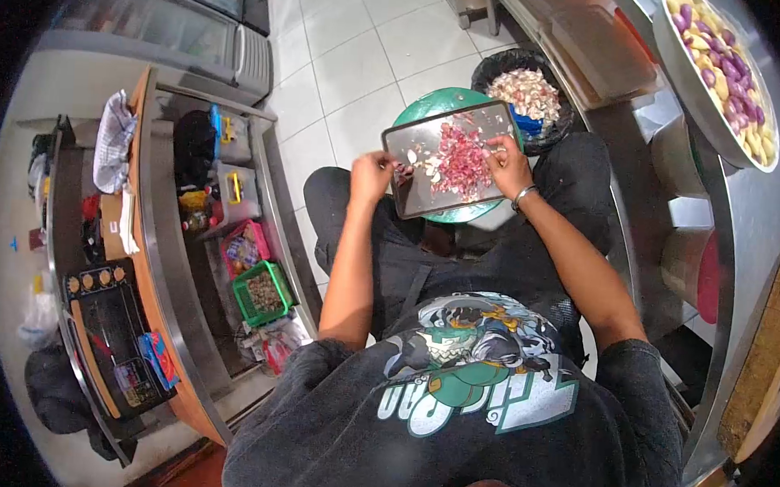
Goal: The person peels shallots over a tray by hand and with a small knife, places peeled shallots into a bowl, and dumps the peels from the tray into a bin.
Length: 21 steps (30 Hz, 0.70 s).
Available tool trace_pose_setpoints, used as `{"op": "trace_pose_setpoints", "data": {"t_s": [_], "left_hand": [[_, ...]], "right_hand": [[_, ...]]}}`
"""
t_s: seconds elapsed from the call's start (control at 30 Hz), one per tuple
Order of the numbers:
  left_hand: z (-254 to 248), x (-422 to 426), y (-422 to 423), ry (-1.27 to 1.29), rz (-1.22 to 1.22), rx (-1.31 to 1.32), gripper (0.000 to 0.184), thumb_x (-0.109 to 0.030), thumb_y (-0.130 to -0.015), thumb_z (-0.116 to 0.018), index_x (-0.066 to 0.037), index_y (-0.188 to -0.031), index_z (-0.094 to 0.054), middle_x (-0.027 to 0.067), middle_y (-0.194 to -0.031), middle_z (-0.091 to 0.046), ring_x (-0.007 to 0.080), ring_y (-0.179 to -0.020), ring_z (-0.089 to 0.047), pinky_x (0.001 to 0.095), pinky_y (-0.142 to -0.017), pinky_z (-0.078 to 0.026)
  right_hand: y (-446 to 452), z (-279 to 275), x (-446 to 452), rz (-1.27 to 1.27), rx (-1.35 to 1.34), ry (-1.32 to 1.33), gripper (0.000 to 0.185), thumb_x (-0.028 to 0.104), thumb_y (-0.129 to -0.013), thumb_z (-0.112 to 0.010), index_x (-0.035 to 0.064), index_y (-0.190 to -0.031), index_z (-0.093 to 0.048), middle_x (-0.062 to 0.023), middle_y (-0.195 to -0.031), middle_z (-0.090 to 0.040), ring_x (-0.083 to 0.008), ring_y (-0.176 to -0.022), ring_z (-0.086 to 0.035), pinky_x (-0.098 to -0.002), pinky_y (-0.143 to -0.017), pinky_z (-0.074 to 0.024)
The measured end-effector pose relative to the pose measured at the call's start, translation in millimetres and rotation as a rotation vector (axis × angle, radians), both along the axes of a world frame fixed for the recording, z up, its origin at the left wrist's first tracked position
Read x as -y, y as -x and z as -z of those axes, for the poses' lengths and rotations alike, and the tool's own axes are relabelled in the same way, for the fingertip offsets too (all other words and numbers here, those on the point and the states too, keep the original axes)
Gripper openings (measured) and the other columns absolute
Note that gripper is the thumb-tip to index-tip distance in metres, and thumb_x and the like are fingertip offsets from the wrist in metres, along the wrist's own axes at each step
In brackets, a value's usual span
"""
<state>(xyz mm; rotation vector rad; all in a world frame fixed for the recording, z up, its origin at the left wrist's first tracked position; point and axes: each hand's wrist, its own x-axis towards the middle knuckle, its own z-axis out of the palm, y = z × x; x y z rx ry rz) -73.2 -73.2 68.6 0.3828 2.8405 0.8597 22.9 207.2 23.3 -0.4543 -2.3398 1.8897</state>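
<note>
A dark-rimmed metal tray rests on a round green stool top between my knees. Over its middle and right side lies a loose heap of small pink-red pieces, which look like small shallots or their skins. A few pale bits are scattered toward the left. At the tray's left edge, my left hand is closed, its fingertips pinched by a small dark reddish piece. My right hand reaches over the right rim with curled fingers at the heap's edge; what they pinch is too small to make out.
A black-lined bin full of pale peelings stands beyond the tray. On the right steel counter is a large bowl of purple and yellowish peeled bulbs. Left shelves hold a green basket and a pink basket.
</note>
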Motion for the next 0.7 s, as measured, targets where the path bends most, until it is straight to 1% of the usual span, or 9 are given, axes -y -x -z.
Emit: {"op": "trace_pose_setpoints", "data": {"t_s": [0.03,0.07,0.17,0.23,0.3,0.4,0.5,0.63,0.7], "left_hand": [[-1,-5,-10,-0.014,-0.014,0.04,0.015,-0.011,-0.08,-0.069,0.001,-0.088,-0.072,0.0147,-0.08,-0.071,0.0225,-0.071,-0.071,0.0341,-0.063,-0.054],[25,1,-11,-0.055,-0.023,0.021,0.012,-0.006,-0.08,-0.067,0.004,-0.085,-0.071,0.0142,-0.077,-0.071,0.022,-0.068,-0.071,0.0331,-0.062,-0.054],[7,-14,-11,-0.029,-0.102,0.149,0.011,-0.003,-0.08,-0.065,0.006,-0.085,-0.07,0.0137,-0.078,-0.072,0.0208,-0.068,-0.071,0.0317,-0.062,-0.054],[14,-14,-7,0.005,-0.104,0.153,0.012,-0.007,-0.08,-0.067,0.003,-0.086,-0.071,0.0154,-0.082,-0.071,0.0246,-0.071,-0.07,0.0353,-0.064,-0.054],[33,-10,-4,0.106,0.035,0.066,0.014,-0.011,-0.078,-0.069,-0.002,-0.088,-0.072,0.0174,-0.083,-0.07,0.0305,-0.077,-0.068,0.0401,-0.069,-0.054],[40,-12,-8,0.146,0.08,0.031,0.019,-0.017,-0.074,-0.074,-0.003,-0.087,-0.072,0.0202,-0.083,-0.068,0.0333,-0.08,-0.067,0.0419,-0.072,-0.052],[50,-13,-4,0.176,0.11,-0.002,0.013,-0.012,-0.074,-0.071,-0.002,-0.083,-0.071,0.0199,-0.084,-0.068,0.0359,-0.081,-0.065,0.0436,-0.072,-0.052],[45,-22,-3,0.227,0.168,-0.05,0.017,-0.015,-0.077,-0.071,0.0,-0.085,-0.069,0.0193,-0.082,-0.067,0.0333,-0.079,-0.066,0.0428,-0.072,-0.052],[34,-36,-12,-0.21,0.035,0.143,0.02,-0.017,-0.084,-0.067,0.002,-0.091,-0.066,0.0149,-0.078,-0.068,0.0279,-0.075,-0.067,0.0406,-0.071,-0.054]], "right_hand": [[1,5,0,-0.003,0.001,-0.001,0.022,0.013,-0.087,-0.064,0.0069,-0.105,-0.054,-0.008,-0.066,-0.065,-0.0157,-0.06,-0.063,-0.0307,-0.056,-0.0471],[2,10,0,-0.013,0.002,-0.049,0.022,0.014,-0.087,-0.065,0.0072,-0.105,-0.055,-0.0085,-0.066,-0.065,-0.0166,-0.06,-0.063,-0.0313,-0.057,-0.0468],[3,19,3,-0.021,0.001,-0.102,0.022,0.017,-0.087,-0.065,0.0078,-0.105,-0.055,-0.0094,-0.067,-0.065,-0.0185,-0.06,-0.063,-0.0324,-0.059,-0.0463],[3,21,3,-0.016,-0.005,-0.103,0.022,0.018,-0.087,-0.066,0.0083,-0.104,-0.056,-0.0099,-0.067,-0.065,-0.0194,-0.06,-0.063,-0.0329,-0.06,-0.0462],[3,22,4,-0.018,-0.008,-0.104,0.023,0.019,-0.086,-0.067,0.0086,-0.105,-0.057,-0.01,-0.068,-0.066,-0.0203,-0.061,-0.063,-0.0337,-0.061,-0.0465],[2,18,5,-0.013,0.025,-0.157,0.024,0.02,-0.087,-0.067,0.0088,-0.105,-0.057,-0.009,-0.068,-0.066,-0.0195,-0.061,-0.063,-0.0335,-0.06,-0.0464],[0,7,6,-0.076,0.09,-0.144,0.025,0.021,-0.087,-0.066,0.0094,-0.108,-0.057,-0.0081,-0.067,-0.066,-0.0181,-0.062,-0.063,-0.0329,-0.06,-0.0469],[-4,4,7,-0.121,0.047,-0.15,0.027,0.022,-0.088,-0.066,0.0105,-0.111,-0.056,-0.0073,-0.068,-0.066,-0.0159,-0.063,-0.063,-0.0315,-0.061,-0.0475],[-7,1,9,-0.161,-0.012,-0.073,0.029,0.02,-0.089,-0.064,0.0107,-0.114,-0.054,-0.0074,-0.07,-0.067,-0.0151,-0.065,-0.064,-0.0303,-0.062,-0.0476]]}}
